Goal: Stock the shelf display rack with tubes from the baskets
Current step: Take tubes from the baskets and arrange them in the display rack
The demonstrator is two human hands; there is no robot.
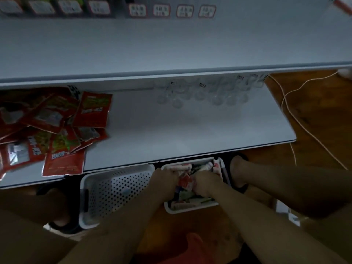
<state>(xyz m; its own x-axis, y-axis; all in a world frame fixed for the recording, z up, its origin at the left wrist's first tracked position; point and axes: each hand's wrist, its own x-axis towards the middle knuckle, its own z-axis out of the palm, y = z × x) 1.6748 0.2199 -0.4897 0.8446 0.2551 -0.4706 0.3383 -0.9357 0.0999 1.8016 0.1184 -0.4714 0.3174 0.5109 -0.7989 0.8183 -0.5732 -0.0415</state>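
Wooden floor (314, 115) carries the working stock, placed at the foot of the unit so that it sits directly below the surface to be filled. The person crouches with the baskets within arm's reach; a sandalled foot (238, 173) stands just beside the right-hand basket. Both forearms reach down into the full basket (190, 209), a white tray heaped with mixed white, red and green tubes (185, 181). The left hand (165, 178) is at the far left of the heap and the right hand (206, 182) is toward its right side, both with fingers curled down among the tubes. The fingertips are buried and blurred, so it cannot be determined whether either hand has closed on a tube. Judged from this posture, the step in hand is gathering several tubes at once, using two hands. The perforated basket (114, 191) to the left shows no contents. Both baskets are partly tucked under the front edge of the lower shelf (190, 134), which keeps the lift from basket to shelf short. No tube is on that shelf yet: its middle and right portions are bare. Red foil packets (57, 130) lie in a loose overlapping pile at its left end. Clear round holders (200, 95) stand along the back edge; their exact type is too blurred to state. A white cable (291, 111) trails across the floor to the right. Beyond, the upper shelf (171, 44) is bare, with price labels (171, 10) above it.
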